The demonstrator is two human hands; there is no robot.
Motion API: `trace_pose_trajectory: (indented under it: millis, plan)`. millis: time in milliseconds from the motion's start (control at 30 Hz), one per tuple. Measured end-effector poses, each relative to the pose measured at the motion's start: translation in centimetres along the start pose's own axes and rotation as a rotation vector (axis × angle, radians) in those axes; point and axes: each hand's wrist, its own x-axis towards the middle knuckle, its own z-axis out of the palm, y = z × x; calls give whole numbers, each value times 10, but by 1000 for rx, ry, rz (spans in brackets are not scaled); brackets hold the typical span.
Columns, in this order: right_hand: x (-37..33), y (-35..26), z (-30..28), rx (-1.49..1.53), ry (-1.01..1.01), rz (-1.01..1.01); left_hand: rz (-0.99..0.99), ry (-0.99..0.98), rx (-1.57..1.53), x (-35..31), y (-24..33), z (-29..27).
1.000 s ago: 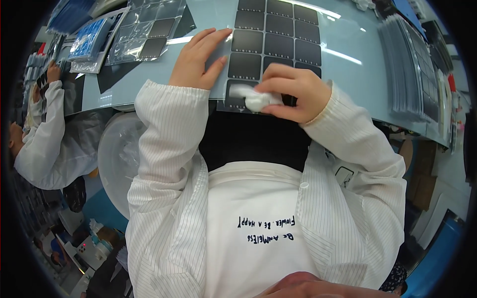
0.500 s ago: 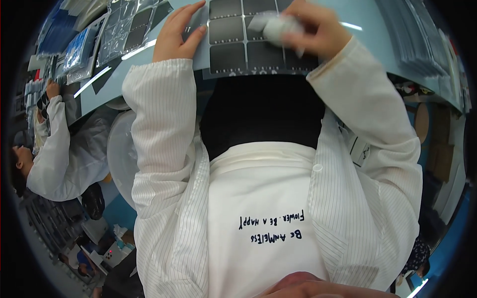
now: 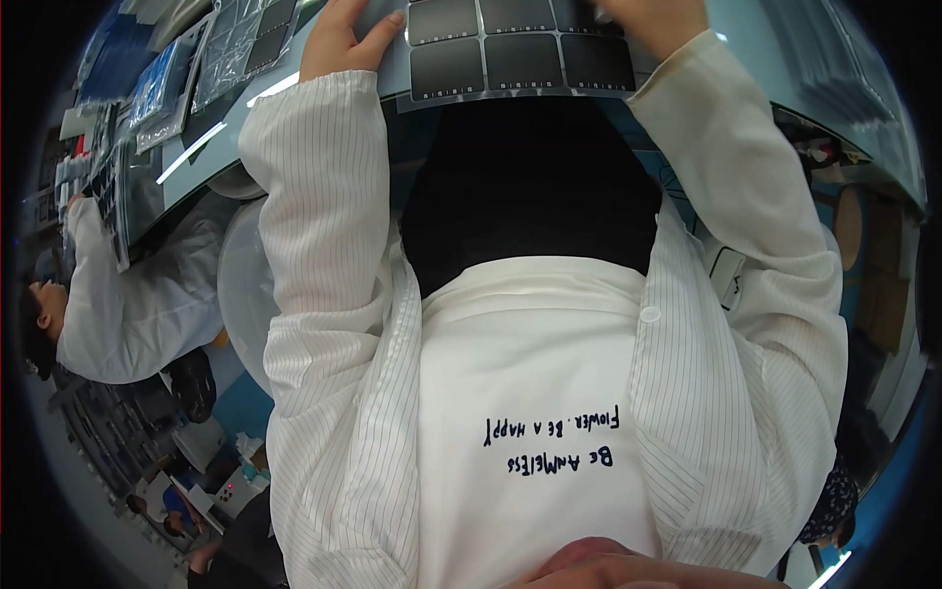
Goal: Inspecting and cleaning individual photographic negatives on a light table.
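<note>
A flat sheet of dark rounded-corner panels in a grid (image 3: pixel 523 61) lies on the pale table in front of me, running past the top edge of the picture. My left hand (image 3: pixel 343 37) rests at the sheet's left side, thumb stretched toward its border; the other fingers are partly cut off by the picture's edge. Over the sheet's upper right reaches my right hand (image 3: pixel 665 22), its fingers mostly beyond the top edge. No white cloth shows in this view now, so what that hand holds is hidden.
Clear plastic sleeves and dark panels (image 3: pixel 231 54) lie at the left, beside a blue packet (image 3: pixel 152 83). Stacked clear sheets (image 3: pixel 834 69) stand at the right. A co-worker in a white coat (image 3: pixel 147 294) sits at the left along the table edge (image 3: pixel 211 177).
Both hands and the sheet sit higher in the picture. My right hand, earlier blurred with a crumpled white cloth over the panels, has moved up, and the cloth is out of sight.
</note>
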Motion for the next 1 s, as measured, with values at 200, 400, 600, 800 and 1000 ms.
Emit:
trace_pose_trajectory:
  millis: [200, 400, 600, 800, 1000]
  plan:
    - [-11, -70, 16, 291, -281, -279, 12, 15, -8, -4, -11, 0]
    - [18, -15, 18, -85, 20, 127, -18, 20, -26, -2, -1, 2]
    - [-2, -46, 12, 307, -145, -400, 6, 39, -30, -4, -3, 4]
    - [-3, -66, 33, 95, -7, -6, -14, 31, -49, -8, -2, -1]
    - [19, -64, 36, 116, -99, -92, -3, 10, -104, -1, 0, -1]
